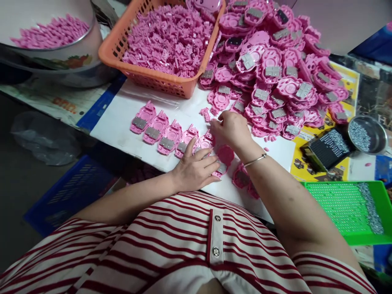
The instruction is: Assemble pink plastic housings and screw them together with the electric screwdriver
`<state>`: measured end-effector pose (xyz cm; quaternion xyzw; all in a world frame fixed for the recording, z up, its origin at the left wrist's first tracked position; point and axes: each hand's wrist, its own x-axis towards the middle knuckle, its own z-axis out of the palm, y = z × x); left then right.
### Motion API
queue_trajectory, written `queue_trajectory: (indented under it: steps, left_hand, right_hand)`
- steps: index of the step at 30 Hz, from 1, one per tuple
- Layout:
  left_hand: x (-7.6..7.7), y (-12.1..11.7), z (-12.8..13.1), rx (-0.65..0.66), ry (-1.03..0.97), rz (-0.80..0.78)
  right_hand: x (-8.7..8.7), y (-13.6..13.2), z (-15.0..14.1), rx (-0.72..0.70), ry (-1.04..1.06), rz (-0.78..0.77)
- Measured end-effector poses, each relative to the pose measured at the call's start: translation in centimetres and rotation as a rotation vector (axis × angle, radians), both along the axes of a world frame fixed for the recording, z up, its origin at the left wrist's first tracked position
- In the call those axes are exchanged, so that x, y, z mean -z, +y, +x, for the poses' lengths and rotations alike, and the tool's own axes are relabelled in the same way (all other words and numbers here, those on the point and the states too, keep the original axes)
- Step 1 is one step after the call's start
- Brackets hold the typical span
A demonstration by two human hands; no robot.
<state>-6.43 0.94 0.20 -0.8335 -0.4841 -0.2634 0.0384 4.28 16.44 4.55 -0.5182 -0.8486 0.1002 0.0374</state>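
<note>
In the head view, a row of pink shells (170, 138) with grey metal plates runs slantwise across the middle of the frame, on the white surface of the worktop (114, 132). The left hand (196, 166), just below the centre, lies with its fingers spread over the shells in the middle of the row. The right hand (234, 130), right of centre, bends its fingers down at the upper end of one of these shells, the fingertips drawn close together; whether they pinch a small part cannot be told. A bracelet (256, 160) circles the right wrist. Just beside the right fingertips, toward the top, lie a few small pink parts (206, 115). A big heap of pink shells (272, 71) fills the upper right, touching the orange basket (159, 81) at top centre, which is full of small pink pieces (168, 43). In the upper left a white bowl (96, 51) holds slim pink pieces (53, 32). At the right edge sit a metal bowl (379, 139) and a black tray (312, 149), both with small silvery pieces, and below them a green tray (332, 204) with more along its right side. A blue crate (70, 188) stands at lower left.
</note>
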Motion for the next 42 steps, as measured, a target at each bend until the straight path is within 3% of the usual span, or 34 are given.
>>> queue_trajectory:
  steps: [5,10,16,19,26,32,42]
  left_hand:
    - [0.0,0.2,-0.2,0.009,0.004,0.020]
    - [0.0,0.1,-0.4,0.023,0.005,0.008]
    - [0.1,-0.1,-0.3,0.017,-0.024,-0.009]
    - [0.2,-0.1,-0.2,0.008,-0.028,-0.019]
    - [0.1,-0.1,-0.1,-0.004,-0.026,-0.043]
    - [0.0,-0.1,-0.1,-0.001,-0.020,-0.035]
    - [0.0,-0.1,-0.2,0.009,-0.051,-0.097]
  right_hand:
    - [0.5,0.5,0.8,-0.061,-0.080,0.015]
    - [0.4,-0.2,4.3,-0.308,-0.124,0.080]
    - [-0.5,-3.2,8.3,-0.232,0.080,0.107]
    - [-1.0,-5.3,9.2,-0.236,0.002,0.111]
    - [-1.3,-7.3,7.9,-0.365,-0.244,0.120]
    - [-1.7,-7.7,6.8,-0.296,-0.310,0.060]
    - [-2.0,-8.7,6.6,-0.252,-0.359,0.097]
